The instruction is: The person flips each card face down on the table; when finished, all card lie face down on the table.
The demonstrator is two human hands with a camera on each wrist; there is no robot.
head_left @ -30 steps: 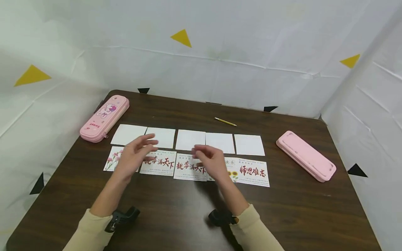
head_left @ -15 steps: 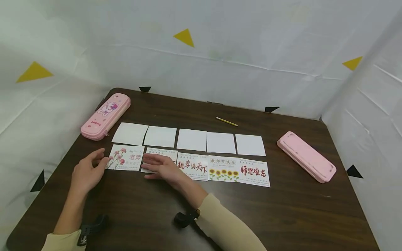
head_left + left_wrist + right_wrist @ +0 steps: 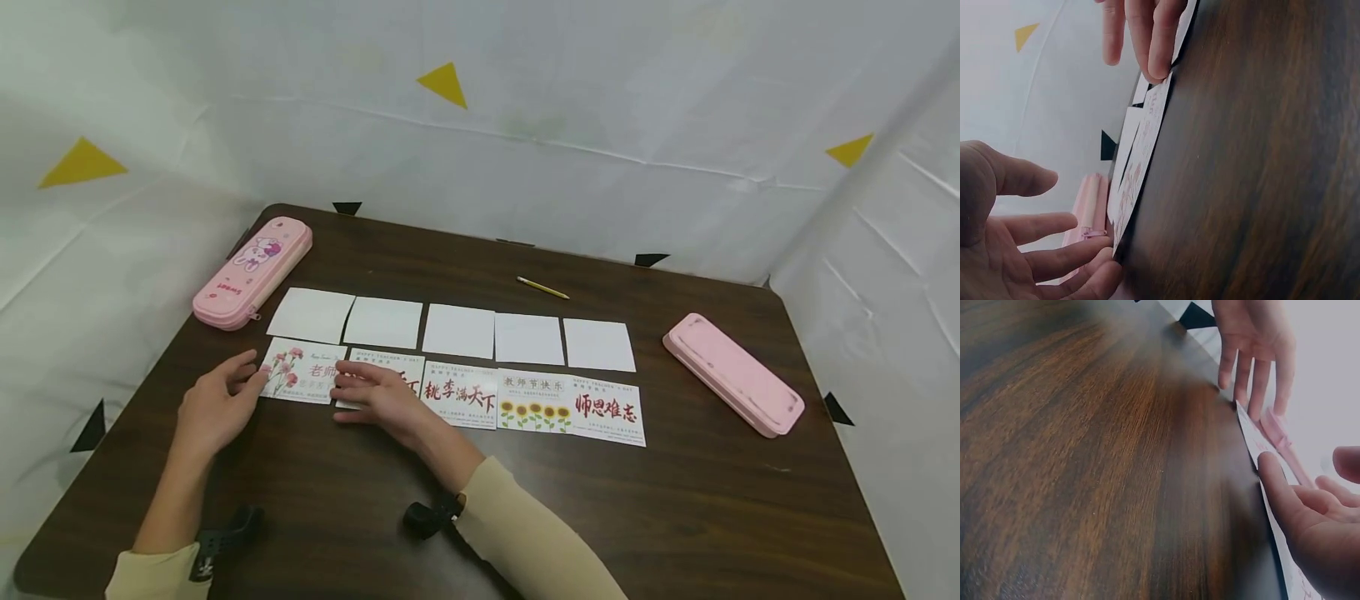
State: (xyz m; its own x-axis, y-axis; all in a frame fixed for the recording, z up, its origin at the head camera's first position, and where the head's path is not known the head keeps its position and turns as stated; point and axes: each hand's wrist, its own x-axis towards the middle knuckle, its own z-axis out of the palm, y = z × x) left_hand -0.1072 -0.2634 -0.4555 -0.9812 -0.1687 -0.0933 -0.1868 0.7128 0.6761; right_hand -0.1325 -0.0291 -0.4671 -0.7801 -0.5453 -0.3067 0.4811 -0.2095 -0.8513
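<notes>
A printed card with pink flowers [image 3: 296,367] lies at the left end of a row of printed cards. My left hand [image 3: 215,408] is at its left edge, fingers relaxed and fingertips right at the card's side in the left wrist view. At the card's right edge is my right hand [image 3: 386,404], fingers extended and thumb apart, partly covering a second card with red lettering [image 3: 393,360]. Farther along the row are another red-lettered card [image 3: 460,396], a sunflower card [image 3: 534,402] and a last red-lettered card [image 3: 606,412].
Several blank white cards [image 3: 457,332] form a row behind the printed ones. A pink pencil case [image 3: 251,271] stands at the back left, a second pink case [image 3: 733,375] at the right. One yellow pencil [image 3: 543,287] lies behind the blank cards on the dark wooden table [image 3: 675,517].
Both hands have moved left and down from above the cards to either side of the flower card. Over the last half second the flower card has shifted only slightly, with the hands nearly still.
</notes>
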